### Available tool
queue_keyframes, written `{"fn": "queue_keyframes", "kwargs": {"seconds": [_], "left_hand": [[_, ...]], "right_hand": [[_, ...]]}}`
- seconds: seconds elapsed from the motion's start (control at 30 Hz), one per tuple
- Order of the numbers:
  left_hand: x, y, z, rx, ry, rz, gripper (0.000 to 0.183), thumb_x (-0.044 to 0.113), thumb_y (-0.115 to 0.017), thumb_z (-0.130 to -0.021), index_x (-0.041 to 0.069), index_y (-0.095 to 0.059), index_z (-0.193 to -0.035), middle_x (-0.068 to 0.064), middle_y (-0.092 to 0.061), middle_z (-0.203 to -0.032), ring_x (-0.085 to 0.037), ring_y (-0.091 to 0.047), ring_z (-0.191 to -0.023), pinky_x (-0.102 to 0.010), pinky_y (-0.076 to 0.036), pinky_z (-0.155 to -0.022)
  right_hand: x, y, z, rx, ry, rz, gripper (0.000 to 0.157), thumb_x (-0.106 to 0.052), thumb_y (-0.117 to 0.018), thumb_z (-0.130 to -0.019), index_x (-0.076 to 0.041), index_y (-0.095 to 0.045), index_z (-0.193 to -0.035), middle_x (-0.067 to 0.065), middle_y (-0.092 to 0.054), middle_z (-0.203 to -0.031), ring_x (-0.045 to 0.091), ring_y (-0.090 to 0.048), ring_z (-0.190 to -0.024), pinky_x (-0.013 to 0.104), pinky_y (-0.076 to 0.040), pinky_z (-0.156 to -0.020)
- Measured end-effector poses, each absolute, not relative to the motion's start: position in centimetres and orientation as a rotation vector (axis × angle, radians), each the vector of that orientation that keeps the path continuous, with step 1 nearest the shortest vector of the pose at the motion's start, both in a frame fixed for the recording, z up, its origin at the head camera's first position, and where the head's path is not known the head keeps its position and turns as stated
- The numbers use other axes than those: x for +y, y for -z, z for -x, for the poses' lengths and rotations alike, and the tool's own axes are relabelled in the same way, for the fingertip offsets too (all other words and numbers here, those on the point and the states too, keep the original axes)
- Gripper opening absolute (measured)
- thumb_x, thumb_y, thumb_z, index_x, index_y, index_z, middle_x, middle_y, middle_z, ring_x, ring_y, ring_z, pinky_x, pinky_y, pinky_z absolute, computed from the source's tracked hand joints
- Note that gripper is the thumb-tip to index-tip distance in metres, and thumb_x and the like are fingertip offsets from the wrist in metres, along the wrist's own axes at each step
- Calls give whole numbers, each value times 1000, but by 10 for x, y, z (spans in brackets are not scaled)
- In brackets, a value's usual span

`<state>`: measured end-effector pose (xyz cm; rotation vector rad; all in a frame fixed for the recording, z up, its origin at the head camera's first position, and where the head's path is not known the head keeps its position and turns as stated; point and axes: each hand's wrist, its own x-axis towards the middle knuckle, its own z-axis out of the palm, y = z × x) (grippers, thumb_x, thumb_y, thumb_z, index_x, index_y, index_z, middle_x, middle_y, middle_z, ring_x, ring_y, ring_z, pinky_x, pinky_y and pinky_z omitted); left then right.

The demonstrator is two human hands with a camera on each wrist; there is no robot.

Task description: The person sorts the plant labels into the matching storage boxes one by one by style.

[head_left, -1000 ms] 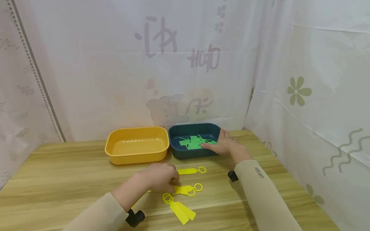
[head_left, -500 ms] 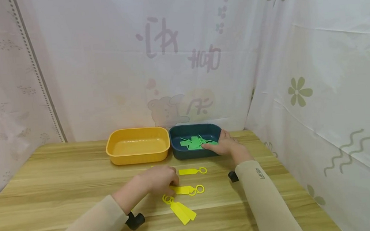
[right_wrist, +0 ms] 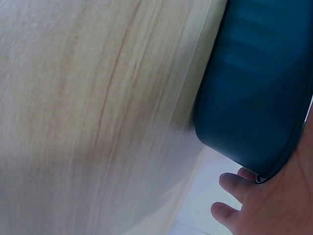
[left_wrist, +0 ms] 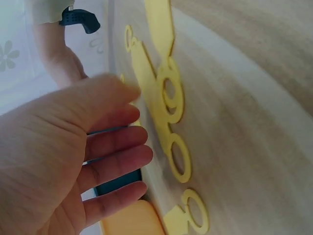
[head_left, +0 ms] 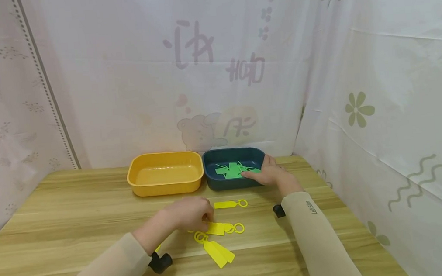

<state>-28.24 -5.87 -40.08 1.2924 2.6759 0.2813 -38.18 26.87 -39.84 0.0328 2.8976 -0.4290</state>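
Observation:
My left hand (head_left: pixel 191 214) is low over the table among yellow plastic tags with ring ends. Its fingertips are at a cluster of overlapping yellow tags (head_left: pixel 217 229); in the left wrist view the fingers are loosely extended beside a yellow tag (left_wrist: pixel 148 81), and no tag is seen gripped. Two more yellow tags (head_left: pixel 218 253) fan out nearer me, and a single yellow tag (head_left: pixel 225 204) lies farther back. My right hand (head_left: pixel 268 174) holds the right end of a dark blue bin (head_left: pixel 225 184), thumb over the rim, other fingers around the outside. Green tags (head_left: pixel 232 170) lie inside.
A yellow bin (head_left: pixel 166 189) stands directly left of the dark blue bin. Part of another yellow tag (head_left: pixel 158 248) shows beside my left wrist. A patterned curtain (head_left: pixel 142 96) hangs behind the wooden table (head_left: pixel 74 221) and along its sides.
The tags at my left fingertips have shifted and turned slightly, while that hand stays in nearly the same place. My right hand keeps its hold on the bin.

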Motion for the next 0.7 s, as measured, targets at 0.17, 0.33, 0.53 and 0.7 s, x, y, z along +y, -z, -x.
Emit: {"fn": "queue_keyframes", "kwargs": {"seconds": [0.17,0.33,0.53,0.7], "left_hand": [[-58,399,281,2662,-294,-1242,22,31,-95,-88,16,-82,-97,7,-65,-83,-10,-53,-76,-26,-44,-69],[-57,402,279,2648,-307,-1239,18,25,-95,-88,16,-82,-98,4,-70,-86,-9,-53,-76,-24,-46,-70],[-55,404,277,2653,-324,-1222,16,21,-93,-89,15,-80,-97,5,-67,-84,-10,-54,-77,-25,-46,-70],[-53,404,276,2667,-309,-1183,16,20,-92,-89,17,-79,-97,6,-66,-85,-10,-55,-78,-26,-48,-72]], "right_hand": [[267,397,379,2897,436,-43,145,-97,-47,-90,8,12,-171,32,6,-182,62,-8,-165,72,-14,-134],[268,398,381,2900,425,-40,145,-97,-46,-90,8,13,-171,32,7,-181,62,-8,-165,72,-14,-133],[269,400,381,2900,422,-48,146,-98,-46,-90,7,14,-171,31,9,-182,63,-8,-165,73,-15,-133],[269,401,381,2905,424,-36,144,-96,-47,-91,8,14,-170,32,9,-182,63,-7,-164,73,-14,-133]]}}
